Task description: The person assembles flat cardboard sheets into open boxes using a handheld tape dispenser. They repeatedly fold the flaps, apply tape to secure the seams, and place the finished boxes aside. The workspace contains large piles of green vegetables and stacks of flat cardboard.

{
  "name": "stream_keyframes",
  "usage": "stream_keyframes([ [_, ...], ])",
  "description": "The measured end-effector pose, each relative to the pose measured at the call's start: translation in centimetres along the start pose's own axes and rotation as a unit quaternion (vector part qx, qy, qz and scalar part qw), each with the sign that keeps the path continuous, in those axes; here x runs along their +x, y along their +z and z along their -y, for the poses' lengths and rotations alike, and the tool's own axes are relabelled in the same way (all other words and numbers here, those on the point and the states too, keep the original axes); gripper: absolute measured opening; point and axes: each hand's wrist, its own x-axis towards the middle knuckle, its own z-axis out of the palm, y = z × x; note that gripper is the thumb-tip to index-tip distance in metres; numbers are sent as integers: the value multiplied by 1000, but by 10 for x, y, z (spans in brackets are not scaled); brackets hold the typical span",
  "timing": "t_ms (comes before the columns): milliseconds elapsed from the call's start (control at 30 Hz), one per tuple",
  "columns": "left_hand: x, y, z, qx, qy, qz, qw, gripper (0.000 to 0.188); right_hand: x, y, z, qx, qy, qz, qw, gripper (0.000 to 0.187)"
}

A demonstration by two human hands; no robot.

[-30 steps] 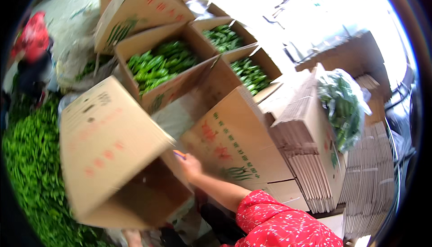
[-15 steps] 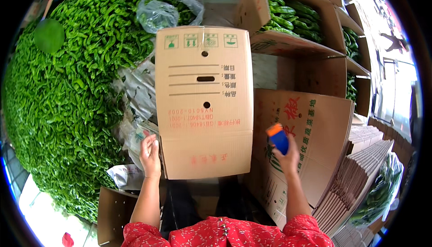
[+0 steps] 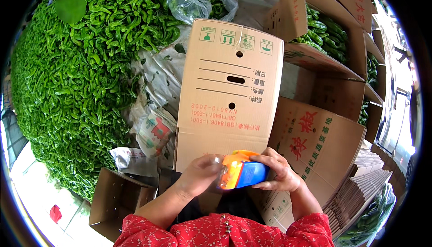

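My right hand [image 3: 281, 173] grips an orange-and-blue tape dispenser [image 3: 245, 175] from its right side, above the near end of a cardboard box [image 3: 216, 121]. My left hand [image 3: 201, 173] is at the dispenser's orange front end. Its fingers are blurred and bunched, and whether they grip anything does not show. The box in front of me has printed lines, round holes and a slotted handle hole on its upper face.
Green peppers [image 3: 81, 89] form a large heap on the left. A clear plastic bag [image 3: 191, 4] lies beyond the box. Boxes of peppers [image 3: 326, 35] stand at the right, with flattened cartons [image 3: 357, 188] nearer. An open carton [image 3: 114, 197] sits low left.
My right hand has brought the tape dispenser leftward and nearer to me. The left hand has moved right to meet it. The view has shifted, so the box appears further right and tilted.
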Motion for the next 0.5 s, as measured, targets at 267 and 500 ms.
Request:
stream_keyframes([
  [267,5,-23,-22,217,87,-122,965,12,28,6,9,-84,7,24,996,77],
  [500,26,-125,-96,351,194,-321,858,12,-68,-78,-30,-294,261,-30,919,76],
])
